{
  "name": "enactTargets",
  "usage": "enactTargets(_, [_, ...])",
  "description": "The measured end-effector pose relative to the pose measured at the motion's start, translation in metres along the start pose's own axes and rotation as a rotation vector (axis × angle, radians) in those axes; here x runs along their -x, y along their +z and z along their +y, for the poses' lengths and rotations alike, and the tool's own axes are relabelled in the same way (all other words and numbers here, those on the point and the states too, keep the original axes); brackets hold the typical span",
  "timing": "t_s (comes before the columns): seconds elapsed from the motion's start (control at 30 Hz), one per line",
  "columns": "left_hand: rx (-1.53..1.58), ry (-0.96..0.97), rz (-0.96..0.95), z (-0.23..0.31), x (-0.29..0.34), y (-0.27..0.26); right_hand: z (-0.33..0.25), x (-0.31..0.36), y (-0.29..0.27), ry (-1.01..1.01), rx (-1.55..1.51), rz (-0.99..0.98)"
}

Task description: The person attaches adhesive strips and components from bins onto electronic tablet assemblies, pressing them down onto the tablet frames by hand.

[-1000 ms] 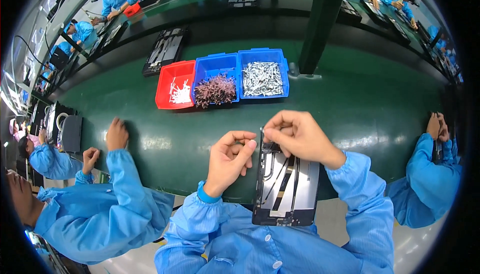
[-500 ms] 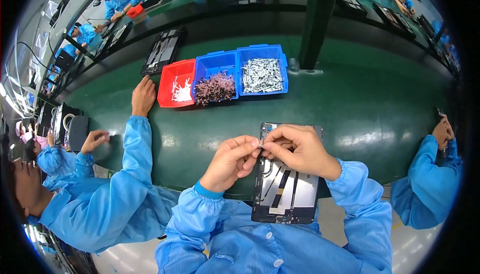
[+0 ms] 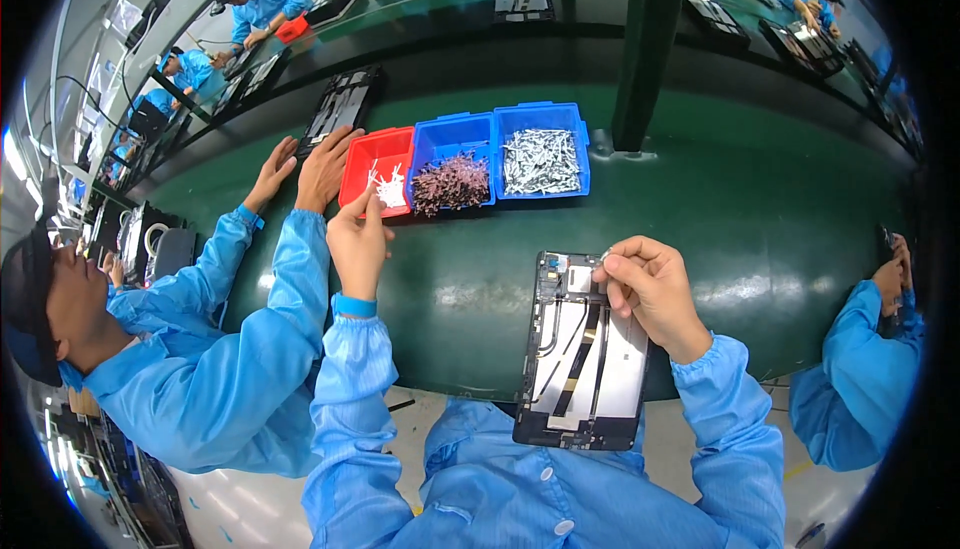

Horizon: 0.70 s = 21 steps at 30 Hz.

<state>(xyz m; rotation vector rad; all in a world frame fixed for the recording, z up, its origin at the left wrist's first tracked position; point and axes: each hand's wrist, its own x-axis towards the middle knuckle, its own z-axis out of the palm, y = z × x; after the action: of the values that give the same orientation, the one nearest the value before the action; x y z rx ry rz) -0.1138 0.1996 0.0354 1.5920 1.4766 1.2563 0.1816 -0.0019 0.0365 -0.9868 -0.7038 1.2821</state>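
Observation:
My left hand (image 3: 358, 247) is at the near edge of a red bin (image 3: 350, 181), fingers partly spread and nothing visible in them. Thin white strips (image 3: 388, 189) lie in that bin, close to the fingertips. Over the upper right part of an opened tablet (image 3: 625, 369), my right hand (image 3: 648, 284) pinches a tiny pale piece whose kind is too small to make out. The tablet's inner side faces up, showing a silvery plate, black cables and a dark frame; it overhangs the table's near edge toward my body.
Joined to the red bin are a blue bin (image 3: 425, 134) of pinkish-brown small parts and another blue bin (image 3: 583, 149) of silvery-white pieces. A co-worker's hands (image 3: 318, 174) touch another opened tablet (image 3: 340, 109) at left. A green post (image 3: 645, 59) rises behind the bins.
My left hand has left my right hand and moved up and left to the red bin. My right hand has shifted slightly right. Both of the co-worker's hands are now at the far tablet.

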Motion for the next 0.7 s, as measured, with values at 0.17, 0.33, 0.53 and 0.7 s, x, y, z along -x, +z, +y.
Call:
enactTargets(0.17, [-0.109,-0.017,-0.260,0.019,0.063,0.003,0.000,0.013,-0.013,0.012,0.005,0.069])
enactTargets(0.33, [0.046,-0.333,-0.999,0.047,0.138,-0.003,0.008,0.030,-0.013,-0.084,0.147,0.090])
enactTargets(0.53, [0.321,-0.494,-1.009,0.043,0.170,0.016,0.029,0.041,-0.010,-0.274,0.236,0.172])
enactTargets(0.7, [0.502,-0.657,-1.036,0.063,0.187,0.043,0.027,0.044,-0.005,-0.237,0.200,0.195])
